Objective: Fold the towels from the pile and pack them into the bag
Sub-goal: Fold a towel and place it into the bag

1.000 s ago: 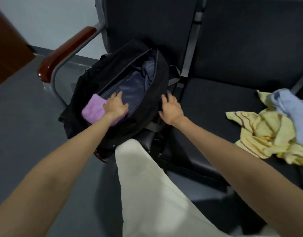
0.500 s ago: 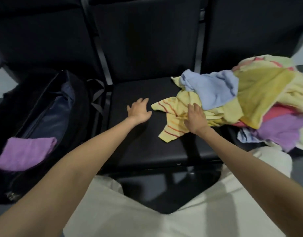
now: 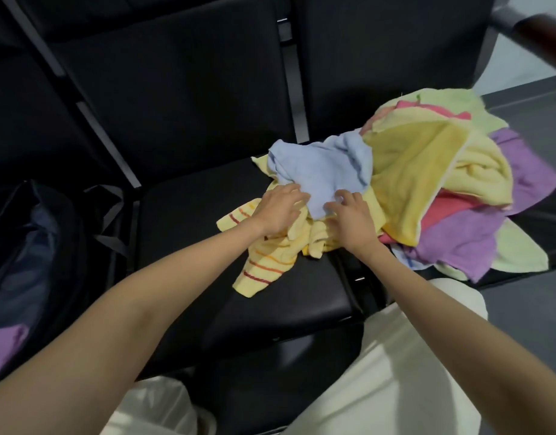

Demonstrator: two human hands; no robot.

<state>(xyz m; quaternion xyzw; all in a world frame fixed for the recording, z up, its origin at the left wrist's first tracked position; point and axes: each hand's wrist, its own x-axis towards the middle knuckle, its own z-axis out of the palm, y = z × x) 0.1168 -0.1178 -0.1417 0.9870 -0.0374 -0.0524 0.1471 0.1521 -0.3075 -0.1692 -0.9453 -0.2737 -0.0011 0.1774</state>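
Note:
A pile of towels lies on the black seat (image 3: 207, 221): a light blue towel (image 3: 327, 167) on top, a yellow striped towel (image 3: 264, 265) in front, and a plain yellow towel (image 3: 427, 171) beside purple, pink and pale green ones. My left hand (image 3: 280, 211) rests on the striped towel, its straight fingers touching the blue towel's edge. My right hand (image 3: 352, 215) has curled fingers on the blue towel's lower edge. The black bag (image 3: 66, 233) stands unzipped at the left with a folded purple towel (image 3: 4, 346) inside.
The seats form a row of black chairs with tall backrests (image 3: 176, 89). A wooden armrest (image 3: 540, 29) juts in at the top right. My legs in white trousers (image 3: 396, 372) are close against the seat's front edge. Grey floor shows at the right.
The view swung right from the bag to the pile. My left hand left the purple towel in the bag and crossed the seat to the striped towel; my right hand moved up to the blue towel.

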